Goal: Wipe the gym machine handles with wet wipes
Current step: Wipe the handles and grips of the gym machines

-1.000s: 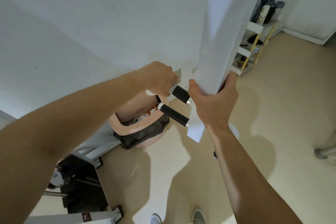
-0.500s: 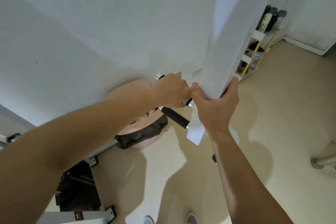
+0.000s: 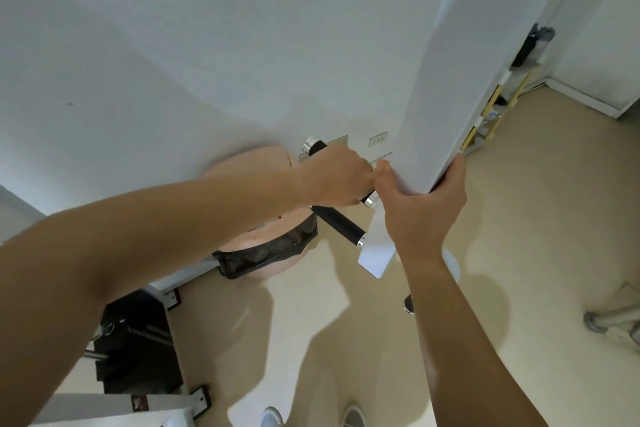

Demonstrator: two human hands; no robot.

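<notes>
the white wall (image 3: 207,45) is filling the top of the view, and the beige floor (image 3: 519,218) is lying open to the right and below, with wide bare room there. the white beam (image 3: 450,62) of the machine is running down from the top right, its lower edge ending just above the floor. the left arm is stretching in from the lower left, almost straight, and the right arm is rising from the bottom edge, forearm upright. the pink bin (image 3: 277,253) with a black liner is sitting against the wall, just under the left forearm. the right hand (image 3: 420,215) is gripping the beam's lower part, thumb on the near edge, fingers wrapped round the far edge. the left hand (image 3: 337,177) is curling shut round the upper handle (image 3: 313,146); only the chrome cap and a bit of black grip are showing past the knuckles. i cannot tell whether a wipe is inside that fist. the lower handle (image 3: 341,225) is sticking out bare from the beam, just below the left hand, close over the bin's rim.
</notes>
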